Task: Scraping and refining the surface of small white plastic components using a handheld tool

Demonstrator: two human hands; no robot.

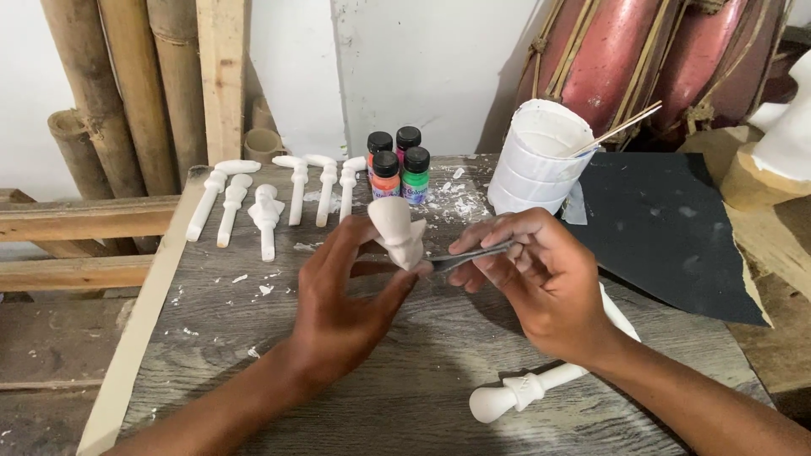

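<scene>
My left hand (342, 300) holds a small white carved plaster piece (397, 230) upright between thumb and fingers, above the middle of the grey wooden table (405, 380). My right hand (536, 283) grips a thin grey strip, like a file or folded sandpaper (473, 253), whose tip touches the lower side of the white piece. A longer white carved piece (528, 388) lies on the table under my right forearm.
Several white carved pieces (266, 203) lie in a row at the table's far left. Small paint bottles (397, 165) with black caps stand behind, beside a white tub (541, 156) holding a stick. A dark sandpaper sheet (667, 228) lies right. Bamboo poles (127, 84) lean at left.
</scene>
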